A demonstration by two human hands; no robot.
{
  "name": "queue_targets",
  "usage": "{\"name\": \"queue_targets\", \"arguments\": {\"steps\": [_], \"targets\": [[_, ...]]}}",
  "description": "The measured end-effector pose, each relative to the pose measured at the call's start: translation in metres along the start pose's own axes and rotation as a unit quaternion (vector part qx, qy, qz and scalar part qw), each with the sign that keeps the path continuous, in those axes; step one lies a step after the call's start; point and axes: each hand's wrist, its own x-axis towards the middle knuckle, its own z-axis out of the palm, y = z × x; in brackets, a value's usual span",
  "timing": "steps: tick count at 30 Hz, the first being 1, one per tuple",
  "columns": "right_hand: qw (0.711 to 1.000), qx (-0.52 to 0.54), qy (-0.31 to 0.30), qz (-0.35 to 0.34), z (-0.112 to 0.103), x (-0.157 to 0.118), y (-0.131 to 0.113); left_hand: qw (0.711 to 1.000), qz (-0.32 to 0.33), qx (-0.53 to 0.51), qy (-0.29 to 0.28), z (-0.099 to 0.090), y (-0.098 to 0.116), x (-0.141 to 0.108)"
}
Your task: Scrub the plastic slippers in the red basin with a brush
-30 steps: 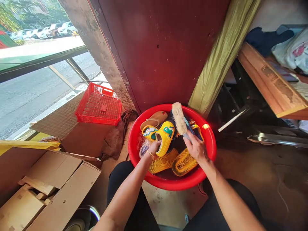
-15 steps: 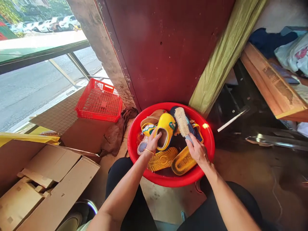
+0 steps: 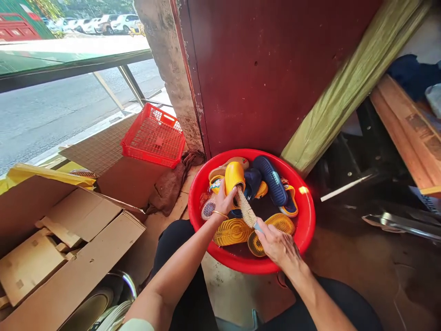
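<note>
A yellow clog point(image 3: 234, 174) is held over the red basin point(image 3: 308, 220) by my left hand point(image 3: 224, 201), closed around its near left edge. My right hand point(image 3: 274, 240) grips the handle of a brush point(image 3: 246, 209) with pale bristles, whose far end reaches into the clog's opening. Below them in the basin lie yellow soles point(image 3: 234, 232), and a dark blue slipper point(image 3: 272, 179) rests sole up at the back right. A tan shoe point(image 3: 236, 163) and a shoe with a patterned sole point(image 3: 208, 209) are on the left side, in dark water.
A red plastic crate point(image 3: 155, 138) sits on cardboard at the left, beside a brown cloth point(image 3: 167, 191). An open cardboard box point(image 3: 99, 243) is at the lower left. Behind the basin stands a dark red panel point(image 3: 255, 92), with a greenish curtain point(image 3: 327, 124) to its right.
The brush has come down and left, from above the basin's back to the clog's opening. The clog has turned in my left hand. The view has shifted left.
</note>
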Motion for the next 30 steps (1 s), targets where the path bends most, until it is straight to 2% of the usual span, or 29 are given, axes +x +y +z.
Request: {"name": "queue_targets", "arguments": {"steps": [2,4,6,9,13,17,21,24,27,30], "targets": [[0.997,-0.061,0.014,0.044,0.001,0.011,-0.004,0.998,0.047,0.032,-0.003,0.004,0.001,-0.010],[0.991,-0.098,0.026,0.090,0.004,0.027,-0.004,0.996,0.067,0.051,-0.022,0.008,0.000,-0.020],[0.990,-0.087,0.011,0.108,0.005,0.041,-0.003,0.995,0.070,0.060,-0.038,0.010,-0.001,-0.025],[0.995,-0.007,-0.043,0.087,0.002,0.050,0.003,0.995,0.068,0.058,-0.040,0.009,-0.005,-0.021],[0.988,0.097,-0.107,0.048,-0.007,0.031,0.010,0.999,0.039,0.014,-0.029,0.003,-0.009,-0.006],[0.968,0.193,-0.154,0.042,-0.012,0.005,0.016,0.999,0.009,-0.008,-0.040,0.001,-0.013,0.003],[0.930,0.330,-0.150,0.054,-0.010,0.001,0.024,0.999,-0.026,-0.002,-0.030,-0.001,-0.012,0.003],[0.880,0.437,-0.166,0.084,-0.002,0.007,0.026,0.999,-0.039,-0.013,0.003,-0.004,-0.010,0.005],[0.821,0.520,-0.183,0.146,0.011,0.010,0.018,0.999,-0.038,-0.029,0.011,-0.008,-0.010,0.010],[0.788,0.564,-0.154,0.192,0.022,0.011,0.008,0.998,-0.049,-0.045,0.015,-0.010,-0.013,0.014]]}}
